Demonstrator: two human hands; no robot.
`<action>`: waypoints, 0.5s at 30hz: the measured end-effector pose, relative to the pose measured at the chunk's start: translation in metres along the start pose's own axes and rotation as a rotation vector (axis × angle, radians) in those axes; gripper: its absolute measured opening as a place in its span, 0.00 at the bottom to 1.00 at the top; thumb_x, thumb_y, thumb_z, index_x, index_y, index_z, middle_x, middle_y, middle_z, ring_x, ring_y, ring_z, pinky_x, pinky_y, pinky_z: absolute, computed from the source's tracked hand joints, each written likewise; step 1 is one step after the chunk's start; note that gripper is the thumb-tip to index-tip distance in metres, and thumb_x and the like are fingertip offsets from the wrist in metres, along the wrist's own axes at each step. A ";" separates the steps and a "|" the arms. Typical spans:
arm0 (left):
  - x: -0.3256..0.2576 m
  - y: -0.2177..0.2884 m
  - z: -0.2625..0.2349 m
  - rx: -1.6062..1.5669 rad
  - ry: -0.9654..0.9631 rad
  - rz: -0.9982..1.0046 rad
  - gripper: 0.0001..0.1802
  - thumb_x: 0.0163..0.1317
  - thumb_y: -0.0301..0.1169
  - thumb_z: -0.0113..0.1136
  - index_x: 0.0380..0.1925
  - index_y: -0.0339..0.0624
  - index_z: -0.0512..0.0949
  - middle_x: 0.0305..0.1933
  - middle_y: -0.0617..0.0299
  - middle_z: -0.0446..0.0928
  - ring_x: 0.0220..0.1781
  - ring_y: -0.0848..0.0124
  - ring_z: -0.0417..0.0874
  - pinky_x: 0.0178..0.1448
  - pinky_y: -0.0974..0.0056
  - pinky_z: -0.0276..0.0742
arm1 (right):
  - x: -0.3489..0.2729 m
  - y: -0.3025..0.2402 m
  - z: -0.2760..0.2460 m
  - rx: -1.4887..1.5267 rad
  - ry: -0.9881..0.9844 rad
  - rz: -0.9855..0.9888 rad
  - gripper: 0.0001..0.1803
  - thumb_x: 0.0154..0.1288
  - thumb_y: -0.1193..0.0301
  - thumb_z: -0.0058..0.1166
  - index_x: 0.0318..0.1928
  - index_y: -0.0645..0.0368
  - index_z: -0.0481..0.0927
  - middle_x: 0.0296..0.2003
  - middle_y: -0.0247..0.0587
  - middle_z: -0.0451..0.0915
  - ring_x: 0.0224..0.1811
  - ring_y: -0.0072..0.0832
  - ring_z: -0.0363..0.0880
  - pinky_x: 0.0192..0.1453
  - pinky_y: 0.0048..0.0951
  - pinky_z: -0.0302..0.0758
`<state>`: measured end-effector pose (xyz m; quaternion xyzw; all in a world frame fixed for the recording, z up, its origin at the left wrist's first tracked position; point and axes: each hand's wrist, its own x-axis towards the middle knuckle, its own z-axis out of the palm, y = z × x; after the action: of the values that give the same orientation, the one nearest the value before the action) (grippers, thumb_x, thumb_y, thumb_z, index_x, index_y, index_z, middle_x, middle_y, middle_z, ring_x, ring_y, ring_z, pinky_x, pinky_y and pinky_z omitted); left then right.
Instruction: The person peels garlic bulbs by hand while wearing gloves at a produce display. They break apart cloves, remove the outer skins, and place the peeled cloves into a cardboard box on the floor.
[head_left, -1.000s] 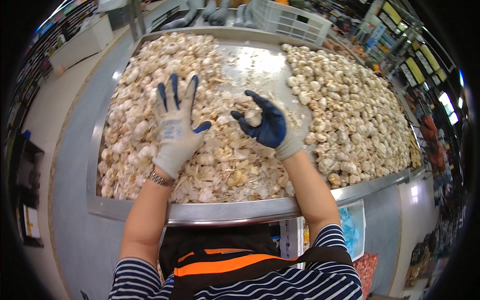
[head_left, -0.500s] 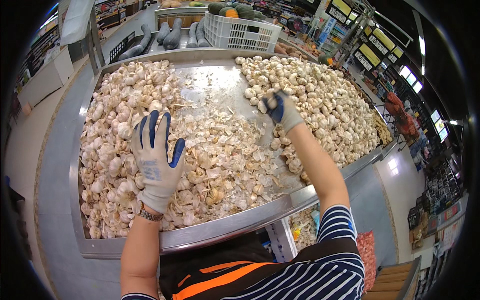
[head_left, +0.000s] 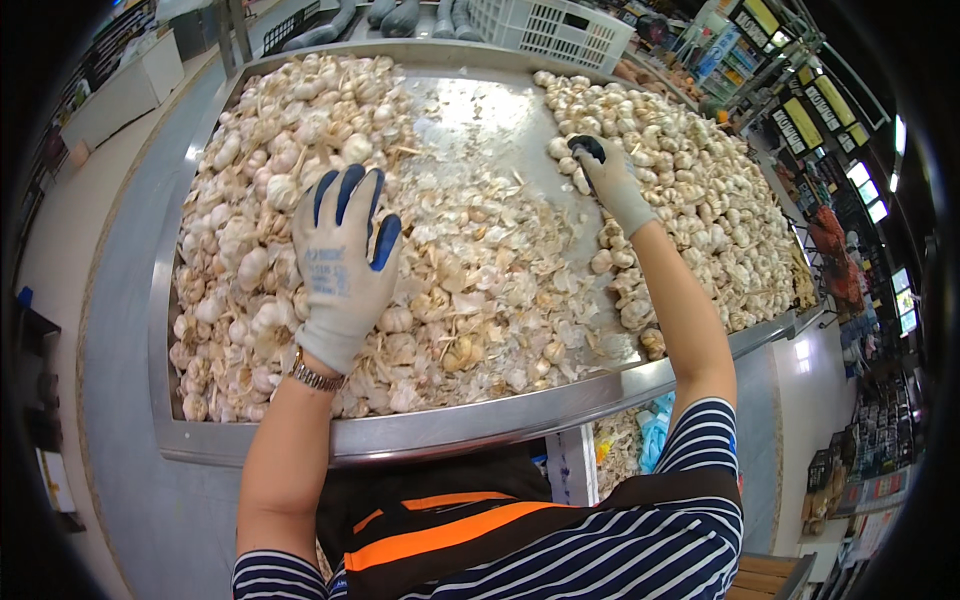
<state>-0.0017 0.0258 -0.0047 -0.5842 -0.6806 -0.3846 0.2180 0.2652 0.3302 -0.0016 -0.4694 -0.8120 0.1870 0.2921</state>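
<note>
My left hand [head_left: 345,260], in a pale glove with blue-coated fingers, lies palm down over the left heap of garlic bulbs [head_left: 255,265]. Its fingers are spread and the thumb stands apart; what is under the palm is hidden. At the inner edge of the right heap of garlic bulbs [head_left: 690,210] is my right hand [head_left: 608,178], gloved the same way. Its dark fingertips are bent inward beside a few bulbs, and I cannot make out what is in them. Between the heaps lies a litter of loose garlic skins [head_left: 500,270] with some bulbs among it.
A raised metal rim [head_left: 480,425] edges the steel display table. Beyond its far side stand a white crate [head_left: 550,30] and long grey-green gourds [head_left: 400,18]. Below the near edge, a box [head_left: 620,445] holds skins and a blue plastic bag [head_left: 655,430].
The view has tilted down and turned, so the table sits higher and farther right. My right hand, blurred before, is now sharper at the right heap's edge. My left hand stays spread on the garlic.
</note>
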 end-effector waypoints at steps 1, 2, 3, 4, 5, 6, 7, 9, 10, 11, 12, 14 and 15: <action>0.001 -0.001 -0.001 -0.005 0.006 -0.003 0.25 0.63 0.32 0.64 0.60 0.41 0.76 0.62 0.51 0.75 0.66 0.52 0.71 0.71 0.48 0.62 | -0.011 -0.013 0.006 0.025 -0.037 -0.063 0.18 0.68 0.63 0.58 0.55 0.58 0.83 0.49 0.51 0.84 0.47 0.46 0.82 0.54 0.40 0.78; 0.000 -0.003 -0.001 -0.015 0.009 -0.008 0.24 0.63 0.32 0.64 0.60 0.41 0.76 0.62 0.51 0.75 0.66 0.51 0.71 0.71 0.48 0.62 | -0.024 -0.027 0.015 0.051 -0.075 -0.127 0.18 0.67 0.63 0.60 0.53 0.57 0.84 0.46 0.51 0.85 0.45 0.45 0.83 0.52 0.39 0.79; 0.000 -0.003 -0.001 -0.033 0.018 -0.008 0.24 0.63 0.32 0.63 0.60 0.41 0.76 0.62 0.51 0.75 0.66 0.51 0.71 0.71 0.48 0.63 | -0.034 -0.035 0.024 0.202 -0.159 -0.003 0.17 0.66 0.64 0.61 0.53 0.57 0.84 0.45 0.52 0.85 0.44 0.43 0.84 0.53 0.39 0.78; -0.001 -0.004 -0.002 -0.049 0.028 -0.012 0.24 0.63 0.32 0.63 0.60 0.41 0.76 0.62 0.52 0.75 0.66 0.51 0.71 0.71 0.48 0.63 | -0.045 -0.050 0.030 0.066 -0.081 -0.108 0.17 0.66 0.64 0.61 0.53 0.57 0.84 0.42 0.49 0.86 0.42 0.39 0.85 0.50 0.37 0.79; -0.001 -0.005 -0.002 -0.054 0.034 -0.023 0.23 0.63 0.32 0.63 0.59 0.41 0.76 0.61 0.51 0.76 0.66 0.51 0.71 0.70 0.49 0.63 | -0.057 -0.068 0.033 0.205 -0.180 -0.073 0.16 0.67 0.66 0.60 0.53 0.57 0.85 0.41 0.47 0.86 0.41 0.35 0.85 0.48 0.35 0.80; -0.001 -0.006 -0.003 -0.049 0.036 -0.028 0.23 0.63 0.32 0.64 0.58 0.41 0.77 0.61 0.51 0.76 0.65 0.51 0.71 0.70 0.49 0.64 | -0.064 -0.084 0.038 0.348 -0.284 -0.040 0.15 0.67 0.68 0.60 0.53 0.57 0.85 0.40 0.45 0.87 0.39 0.32 0.85 0.46 0.33 0.80; -0.001 -0.005 -0.001 -0.057 0.035 -0.027 0.23 0.63 0.31 0.64 0.58 0.41 0.77 0.60 0.51 0.76 0.65 0.50 0.72 0.70 0.49 0.64 | -0.064 -0.077 0.051 0.264 -0.259 -0.072 0.14 0.68 0.70 0.58 0.53 0.57 0.85 0.40 0.44 0.87 0.38 0.29 0.85 0.44 0.30 0.80; -0.002 -0.008 0.001 -0.052 0.043 -0.024 0.22 0.62 0.32 0.64 0.57 0.41 0.78 0.58 0.51 0.78 0.63 0.51 0.73 0.68 0.49 0.66 | -0.067 -0.085 0.070 0.434 -0.418 -0.012 0.13 0.68 0.73 0.56 0.51 0.56 0.85 0.40 0.47 0.87 0.37 0.29 0.85 0.44 0.29 0.81; 0.001 -0.002 0.006 -0.071 0.041 0.000 0.22 0.62 0.32 0.64 0.56 0.41 0.78 0.58 0.51 0.78 0.63 0.51 0.74 0.68 0.49 0.66 | -0.055 -0.040 0.093 0.511 -0.472 0.033 0.18 0.68 0.72 0.56 0.57 0.56 0.81 0.44 0.51 0.86 0.43 0.38 0.85 0.52 0.34 0.80; 0.000 -0.005 0.007 -0.056 0.040 0.001 0.22 0.62 0.32 0.64 0.56 0.42 0.78 0.58 0.52 0.78 0.63 0.52 0.74 0.68 0.49 0.66 | -0.055 -0.033 0.105 0.289 -0.334 0.028 0.21 0.68 0.72 0.55 0.61 0.56 0.77 0.47 0.53 0.84 0.46 0.41 0.84 0.55 0.36 0.78; -0.001 -0.007 0.007 -0.042 0.041 0.004 0.22 0.62 0.32 0.64 0.56 0.42 0.78 0.58 0.52 0.78 0.63 0.52 0.74 0.67 0.49 0.66 | -0.057 -0.035 0.110 0.068 -0.189 0.021 0.24 0.68 0.73 0.54 0.64 0.57 0.73 0.50 0.56 0.83 0.48 0.45 0.83 0.57 0.38 0.77; -0.003 -0.010 0.009 -0.031 0.046 -0.008 0.21 0.61 0.31 0.65 0.56 0.42 0.78 0.58 0.53 0.78 0.63 0.52 0.75 0.67 0.49 0.67 | -0.058 -0.036 0.111 0.117 -0.146 0.095 0.27 0.68 0.75 0.54 0.67 0.56 0.69 0.52 0.57 0.81 0.49 0.47 0.82 0.58 0.38 0.77; -0.004 -0.011 0.008 -0.031 0.051 -0.009 0.21 0.61 0.31 0.65 0.56 0.42 0.78 0.58 0.53 0.78 0.63 0.52 0.75 0.66 0.49 0.67 | -0.058 -0.037 0.111 0.143 -0.128 0.134 0.29 0.68 0.76 0.54 0.69 0.55 0.67 0.52 0.57 0.81 0.50 0.49 0.82 0.58 0.38 0.77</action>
<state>-0.0098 0.0289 -0.0155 -0.5743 -0.6715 -0.4110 0.2245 0.1915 0.2580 -0.0819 -0.4875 -0.7805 0.2930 0.2594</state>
